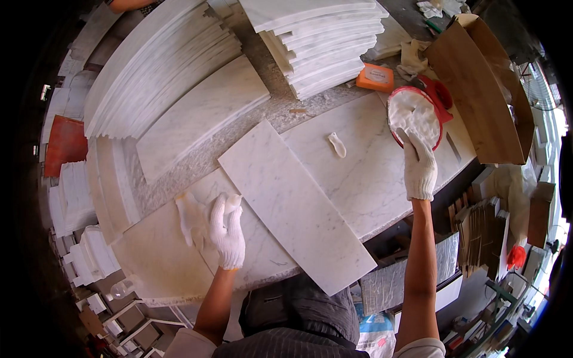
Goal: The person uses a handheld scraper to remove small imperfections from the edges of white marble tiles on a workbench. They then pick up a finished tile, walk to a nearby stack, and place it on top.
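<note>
Marble slab, long and rectangular, lies slantwise across the stone worktop, its lower corner jutting past the front edge. It looks heavy, stiff and brittle, smooth enough to slip under cloth gloves; the safest hold would be both long edges near the middle, never one corner.

At the far left, stacks of cut marble pieces stand on edge, and a fan of thin slabs leans above the worktop. The left hand, gloved in white knit, is curled over a pale rag and presses it on the worktop just beside the slab's left edge. A small smear of white putty sits beyond the slab. Behind it rises another stack of slabs, with an orange block beside it. The right hand, also gloved, reaches with fingers extended into a red tub of white paste; whether it grips anything there I cannot tell. A brown board crowds the right end.
</note>
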Tool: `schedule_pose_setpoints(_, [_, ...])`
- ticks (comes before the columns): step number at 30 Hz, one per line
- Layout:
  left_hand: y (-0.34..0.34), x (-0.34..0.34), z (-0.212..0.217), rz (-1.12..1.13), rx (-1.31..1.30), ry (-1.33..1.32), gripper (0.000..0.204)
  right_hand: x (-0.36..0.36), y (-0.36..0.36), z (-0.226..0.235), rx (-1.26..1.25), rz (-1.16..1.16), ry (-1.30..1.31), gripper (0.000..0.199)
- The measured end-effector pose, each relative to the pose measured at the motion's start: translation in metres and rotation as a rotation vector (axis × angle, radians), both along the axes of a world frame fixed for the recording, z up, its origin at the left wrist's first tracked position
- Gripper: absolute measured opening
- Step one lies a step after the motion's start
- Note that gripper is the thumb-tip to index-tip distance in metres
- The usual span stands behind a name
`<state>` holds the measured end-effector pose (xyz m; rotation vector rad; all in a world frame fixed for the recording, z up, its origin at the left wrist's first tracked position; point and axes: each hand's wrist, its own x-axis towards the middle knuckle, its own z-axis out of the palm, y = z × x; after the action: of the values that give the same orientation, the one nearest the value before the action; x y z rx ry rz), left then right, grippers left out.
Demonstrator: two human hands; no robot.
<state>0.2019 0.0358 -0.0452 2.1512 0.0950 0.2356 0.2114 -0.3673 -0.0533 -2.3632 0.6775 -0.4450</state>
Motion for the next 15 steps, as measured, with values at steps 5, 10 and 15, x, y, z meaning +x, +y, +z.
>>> schedule_pose_setpoints(5, [0.005, -0.005, -0.006, 0.005, 0.000, -0.012, 0.035, 0.001, -0.005, -0.005, 0.064, 0.009, -0.023, 0.028])
schedule_pose_setpoints(10, [-0.001, -0.010, -0.001, 0.032, -0.044, 0.021, 0.034, 0.001, -0.004, -0.003, 0.035, 0.006, -0.006, 0.028])
schedule_pose_setpoints(15, [-0.005, -0.012, 0.001, 0.037, -0.111, -0.012, 0.029, 0.006, 0.006, 0.011, -0.011, -0.006, 0.052, 0.028])
